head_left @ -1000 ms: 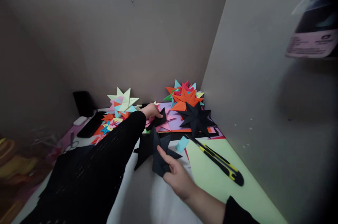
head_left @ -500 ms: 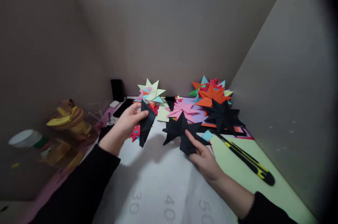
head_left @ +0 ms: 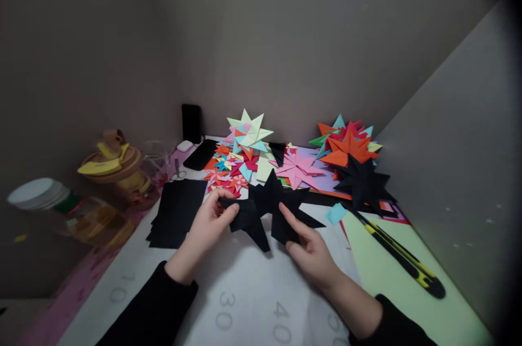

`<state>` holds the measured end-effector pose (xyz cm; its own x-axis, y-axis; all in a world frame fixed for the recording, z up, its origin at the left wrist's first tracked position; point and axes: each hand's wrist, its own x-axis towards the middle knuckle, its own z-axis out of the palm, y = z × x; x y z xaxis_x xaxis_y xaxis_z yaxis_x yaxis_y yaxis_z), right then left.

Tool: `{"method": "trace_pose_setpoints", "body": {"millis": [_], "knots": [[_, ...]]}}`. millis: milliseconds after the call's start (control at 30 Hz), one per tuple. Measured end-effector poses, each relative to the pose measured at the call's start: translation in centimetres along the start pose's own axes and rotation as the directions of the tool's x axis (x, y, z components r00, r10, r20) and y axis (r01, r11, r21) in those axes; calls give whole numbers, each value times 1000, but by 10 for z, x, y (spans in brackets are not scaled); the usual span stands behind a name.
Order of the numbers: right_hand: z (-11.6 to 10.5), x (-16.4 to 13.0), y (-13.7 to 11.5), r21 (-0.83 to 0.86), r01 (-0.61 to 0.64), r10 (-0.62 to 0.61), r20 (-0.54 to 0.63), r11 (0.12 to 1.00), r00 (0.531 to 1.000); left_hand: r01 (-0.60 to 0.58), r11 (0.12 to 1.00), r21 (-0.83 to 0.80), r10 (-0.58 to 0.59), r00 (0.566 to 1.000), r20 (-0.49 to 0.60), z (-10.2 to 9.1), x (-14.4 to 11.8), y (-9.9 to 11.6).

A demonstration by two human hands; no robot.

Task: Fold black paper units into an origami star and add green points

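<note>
My left hand [head_left: 210,222] pinches a folded black paper point [head_left: 247,219] by its left end. My right hand [head_left: 306,244] holds a partly built black paper star [head_left: 281,205] from below, index finger along one of its points. The folded piece lies against the star's left side, both just above the white cutting mat [head_left: 244,302]. Both sleeves are black.
A stack of black paper sheets [head_left: 177,211] lies left of my hands. Finished stars sit at the back: pale green [head_left: 249,129], pink [head_left: 299,168], orange [head_left: 348,149], black [head_left: 362,181]. A yellow-black utility knife [head_left: 402,255] rests on a green sheet at right. A phone [head_left: 200,154] and jars stand left.
My left hand picked a black folded piece from the back pile and carried it to the star in my right hand. The view shifted left and down.
</note>
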<state>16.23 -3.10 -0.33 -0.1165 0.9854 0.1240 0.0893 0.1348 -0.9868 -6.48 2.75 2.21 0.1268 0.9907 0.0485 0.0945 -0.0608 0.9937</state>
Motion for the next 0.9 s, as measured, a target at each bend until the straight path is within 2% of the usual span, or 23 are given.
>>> {"method": "trace_pose_setpoints", "body": {"millis": [233, 533, 733, 900], "knots": [[-12, -1, 4, -83, 36, -28, 102, 996, 994, 13, 992, 127, -4, 998, -67, -6, 1, 1], [-19, 0, 1, -137, 72, -43, 206, 988, 978, 3, 981, 196, 13, 997, -82, -12, 1, 5], [-18, 2, -2, -131, 133, -85, 323, 982, 943, 17, 978, 207, -10, 999, -38, -3, -2, 7], [-16, 3, -4, -100, 115, -75, 340, 988, 938, 61, 988, 141, -52, 996, -66, 3, -4, 8]]}}
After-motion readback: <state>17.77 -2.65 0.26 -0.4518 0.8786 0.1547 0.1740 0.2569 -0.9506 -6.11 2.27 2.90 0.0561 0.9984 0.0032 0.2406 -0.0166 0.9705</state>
